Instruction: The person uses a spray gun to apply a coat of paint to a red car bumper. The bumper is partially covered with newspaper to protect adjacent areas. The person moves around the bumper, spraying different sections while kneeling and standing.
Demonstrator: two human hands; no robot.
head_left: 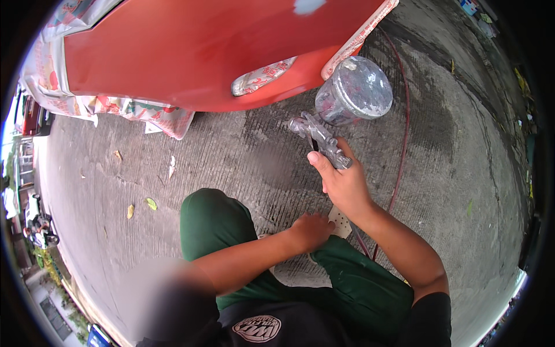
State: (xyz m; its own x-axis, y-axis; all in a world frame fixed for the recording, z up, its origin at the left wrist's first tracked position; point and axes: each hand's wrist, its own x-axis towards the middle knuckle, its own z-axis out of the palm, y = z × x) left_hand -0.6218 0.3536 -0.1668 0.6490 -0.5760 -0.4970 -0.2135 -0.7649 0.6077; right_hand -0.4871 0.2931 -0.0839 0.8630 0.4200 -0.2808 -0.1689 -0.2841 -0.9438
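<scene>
Head view, only one. Right hand [350, 182]: grasping a grey metal spray gun [329, 147], fingers wrapped round the handle, thumb on the near side. Gun is up in front of the person, over the concrete ground [225, 156], nose angled up-left at the red body panel [173, 58], clear of it, just off the panel's lower edge near its right corner.

Left hand [315, 230]: at the inner side of the right knee, back of hand up, fingers bent, next to a cream piece with holes [340, 222]. Underside hidden; can't tell if it's grasping that piece or just touching.

Bucket [361, 87], round grey top, paint-smeared, stands just beyond the gun by the panel's lower right corner. Gun and bucket look close; can't confirm contact. Dark red hose [407, 110] runs on the ground right of the bucket, back past the right forearm; its join to the gun isn't visible.

Panel: printed masking sheet [141, 113] along the left edge and lower left corner, taped oval recess [263, 78] near the lower edge, pale patch [309, 6] higher up. Motorcycle [40, 225] parked at the ground's left edge.
</scene>
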